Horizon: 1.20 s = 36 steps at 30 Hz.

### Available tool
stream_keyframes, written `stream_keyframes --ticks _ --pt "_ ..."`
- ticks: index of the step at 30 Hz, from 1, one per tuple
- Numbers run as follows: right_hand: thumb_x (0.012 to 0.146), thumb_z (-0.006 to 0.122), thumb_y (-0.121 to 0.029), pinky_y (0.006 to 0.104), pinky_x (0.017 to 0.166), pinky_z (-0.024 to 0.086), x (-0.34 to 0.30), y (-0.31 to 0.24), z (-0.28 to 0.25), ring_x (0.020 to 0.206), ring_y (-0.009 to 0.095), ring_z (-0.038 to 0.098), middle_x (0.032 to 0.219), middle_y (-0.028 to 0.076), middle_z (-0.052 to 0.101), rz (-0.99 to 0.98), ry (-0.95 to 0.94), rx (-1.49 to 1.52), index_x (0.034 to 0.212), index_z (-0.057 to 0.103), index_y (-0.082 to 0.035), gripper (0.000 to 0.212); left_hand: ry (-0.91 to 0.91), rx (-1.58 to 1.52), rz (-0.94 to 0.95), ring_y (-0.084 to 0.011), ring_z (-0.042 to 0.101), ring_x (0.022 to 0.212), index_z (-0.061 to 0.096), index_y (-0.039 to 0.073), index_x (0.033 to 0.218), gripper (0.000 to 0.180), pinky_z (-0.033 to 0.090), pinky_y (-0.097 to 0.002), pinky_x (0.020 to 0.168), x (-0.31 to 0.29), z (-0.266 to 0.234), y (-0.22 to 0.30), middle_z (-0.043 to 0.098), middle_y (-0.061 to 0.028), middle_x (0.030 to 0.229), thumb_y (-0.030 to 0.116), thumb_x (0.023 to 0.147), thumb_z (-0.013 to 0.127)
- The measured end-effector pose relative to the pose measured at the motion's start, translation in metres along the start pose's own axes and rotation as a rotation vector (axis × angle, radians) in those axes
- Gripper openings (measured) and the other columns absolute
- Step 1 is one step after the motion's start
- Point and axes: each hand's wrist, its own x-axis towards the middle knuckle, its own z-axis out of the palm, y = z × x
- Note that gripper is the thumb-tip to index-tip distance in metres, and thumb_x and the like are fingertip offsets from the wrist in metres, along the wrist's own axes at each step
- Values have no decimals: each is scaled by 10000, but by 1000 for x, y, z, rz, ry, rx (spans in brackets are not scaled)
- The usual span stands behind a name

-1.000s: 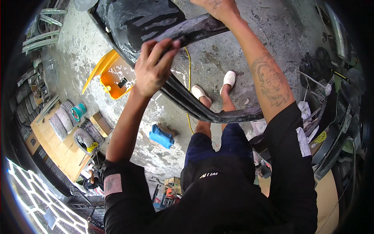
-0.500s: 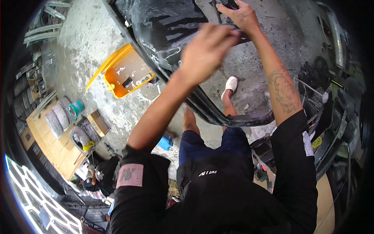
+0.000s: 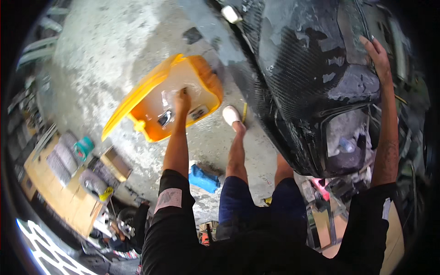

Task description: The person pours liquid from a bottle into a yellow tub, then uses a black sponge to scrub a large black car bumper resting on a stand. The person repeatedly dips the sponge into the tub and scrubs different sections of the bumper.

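Observation:
A large wet black car body panel with a carbon-fibre weave (image 3: 298,68) rises on the right, with an opening near its lower end. My right hand (image 3: 381,57) lies at its right edge, fingers stretched along the surface. On the floor to the left sits a yellow basin (image 3: 137,121) of cloudy water. My left hand (image 3: 183,100) reaches into it, fingers closed at the water; what they hold, if anything, is hidden. A dark block (image 3: 164,118) and a pale box-like item (image 3: 199,112) lie in the basin beside that hand.
A blue bundle (image 3: 204,178) lies on the floor near my legs. To the left are a wooden board (image 3: 68,197), wrapped rolls (image 3: 59,162), a teal bucket (image 3: 84,148) and a cardboard box (image 3: 115,163). Another person (image 3: 133,231) is at lower left. Assorted parts crowd the right side.
My left hand has left the panel and gone down into the yellow basin. My right hand now rests farther right on the panel's edge. The view has shifted, so the panel appears farther right.

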Motion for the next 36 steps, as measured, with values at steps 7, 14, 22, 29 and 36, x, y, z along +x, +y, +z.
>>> stream_keyframes --ticks 7,14,22,29,36 --pt "878 780 -438 322 826 522 -10 -32 51 922 177 670 1045 57 730 53 196 62 1209 694 26 576 -534 1056 215 -352 692 996 734 75 1181 302 529 -466 887 35 -8 -80 731 -187 1098 209 974 559" --pt "830 820 -466 296 703 521 -55 -91 5 778 132 650 901 46 722 193 57 144 1158 719 -10 571 302 -304 326 -251 630 1024 618 -38 1327 347 515 -364 900 -157 -155 185 629 -159 1129 111 1015 604" --pt "751 838 -510 352 835 551 -55 -70 -3 897 237 728 959 152 768 -117 183 268 1146 730 -1 654 262 -108 1070 -289 618 941 653 37 1320 499 523 -375 836 -239 -140 493 631 -155 1067 12 836 773" --pt "709 824 -530 374 897 550 -57 -67 -8 1038 308 723 1099 227 739 -73 95 255 1191 716 -31 702 351 218 1249 -284 575 912 679 27 1260 456 487 -382 807 -222 -110 498 626 -125 1052 -50 815 739" --pt "688 804 -572 413 962 523 -51 -50 -3 1141 357 676 1182 257 704 -45 253 156 1217 699 -23 769 381 173 1232 -279 563 863 694 25 1226 428 474 -375 782 -238 -87 537 631 -105 983 -43 808 752"
